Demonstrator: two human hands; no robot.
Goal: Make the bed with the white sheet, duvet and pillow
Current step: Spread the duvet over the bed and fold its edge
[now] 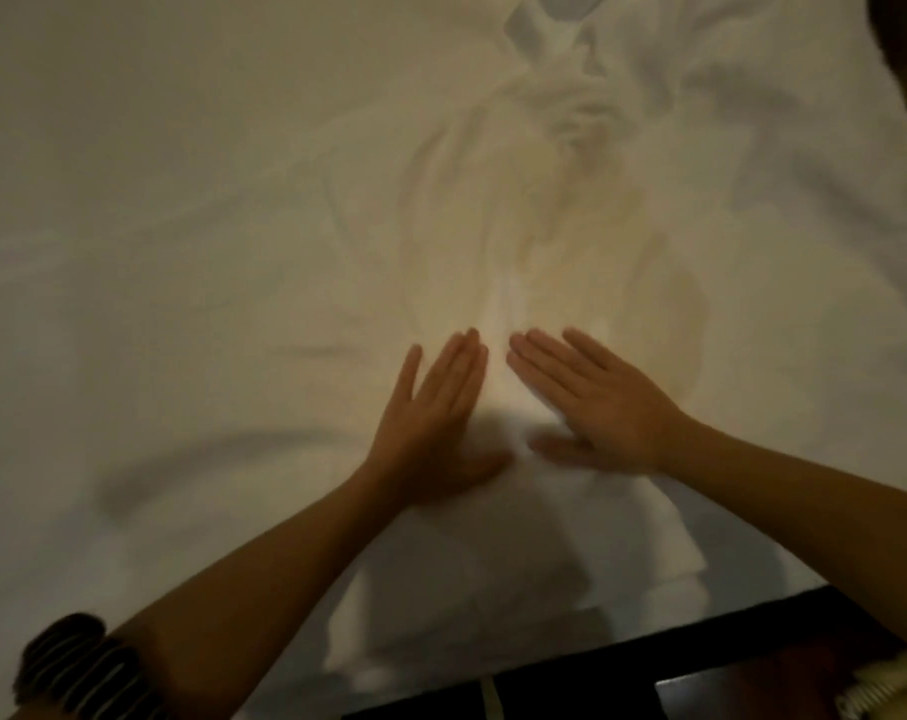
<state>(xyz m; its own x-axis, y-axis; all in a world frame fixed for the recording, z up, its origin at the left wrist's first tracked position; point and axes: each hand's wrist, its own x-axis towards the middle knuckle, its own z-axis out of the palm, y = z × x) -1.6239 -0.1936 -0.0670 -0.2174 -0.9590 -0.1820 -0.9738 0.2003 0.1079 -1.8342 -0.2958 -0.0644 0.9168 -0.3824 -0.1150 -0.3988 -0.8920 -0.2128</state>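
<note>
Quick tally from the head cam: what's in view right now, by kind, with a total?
Hands: 2, left hand and right hand, both flat on the fabric
White bedding: 1, white bedding, bunched down the middle; layers cannot be told apart
Striped sleeve: 1, striped sleeve
Dark edge: 1, dark edge below the bedding
Total: 5

Left hand (430,418) and right hand (591,402) lie flat, fingers straight.
</note>
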